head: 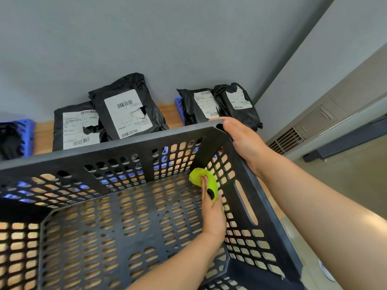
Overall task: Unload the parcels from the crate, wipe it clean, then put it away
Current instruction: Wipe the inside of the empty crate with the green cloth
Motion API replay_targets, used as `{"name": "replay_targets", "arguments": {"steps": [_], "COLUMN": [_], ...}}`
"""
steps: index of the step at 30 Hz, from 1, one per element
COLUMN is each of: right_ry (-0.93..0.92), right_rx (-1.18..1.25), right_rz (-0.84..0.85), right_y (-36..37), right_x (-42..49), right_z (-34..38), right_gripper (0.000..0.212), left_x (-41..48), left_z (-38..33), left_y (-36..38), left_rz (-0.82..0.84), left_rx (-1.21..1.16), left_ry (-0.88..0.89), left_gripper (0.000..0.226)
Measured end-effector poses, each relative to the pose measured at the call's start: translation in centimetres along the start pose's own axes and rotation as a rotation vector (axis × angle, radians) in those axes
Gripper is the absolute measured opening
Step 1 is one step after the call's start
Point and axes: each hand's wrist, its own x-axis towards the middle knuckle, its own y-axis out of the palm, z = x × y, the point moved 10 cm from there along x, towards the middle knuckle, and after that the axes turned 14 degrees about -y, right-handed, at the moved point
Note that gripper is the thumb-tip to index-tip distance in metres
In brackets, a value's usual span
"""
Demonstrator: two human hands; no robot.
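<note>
Now the left hand [212, 214] is pinching a green cloth [200, 174], thumb on top and fingers curled round it, and is pressing it low into the far right inside corner of the crate [104, 150]. The right hand [245, 141] is clasping the crate's rim at that same corner, just above and beyond the cloth. Four black parcels are lying outside the crate by the wall: two [217, 105] just beyond the right hand, two [109, 118] well to its left.

The left hand [212, 214] is holding a green cloth [200, 174] in the crate's [104, 151] upper-right inside corner; the right hand [245, 141] is gripping its rim.
</note>
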Motion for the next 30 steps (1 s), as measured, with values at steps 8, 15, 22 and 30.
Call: {"name": "replay_targets", "arguments": {"steps": [8, 15, 22, 30], "right_ry": [0.031, 0.030, 0.015, -0.002], "right_rx": [-0.061, -0.105, -0.134, -0.213], "right_rz": [-0.018, -0.029, -0.045, -0.056], "right_y": [-0.2, -0.2, -0.1, -0.1], "right_x": [-0.3, -0.4, -0.7, -0.9], "right_z": [0.1, 0.3, 0.9, 1.5], "right_gripper": [0.028, 0.027, 0.028, 0.034], "left_x": [2.3, -2.7, -7.1, -12.3], "left_z": [3.8, 1.9, -1.3, -2.8], "left_y": [-1.7, 0.2, 2.1, 3.4], "left_rz": [0.036, 0.049, 0.139, 0.283], "left_rx": [0.028, 0.063, 0.129, 0.390], "left_ry": [-0.098, -0.102, 0.068, 0.254], "left_gripper": [0.059, 0.065, 0.075, 0.070]}}
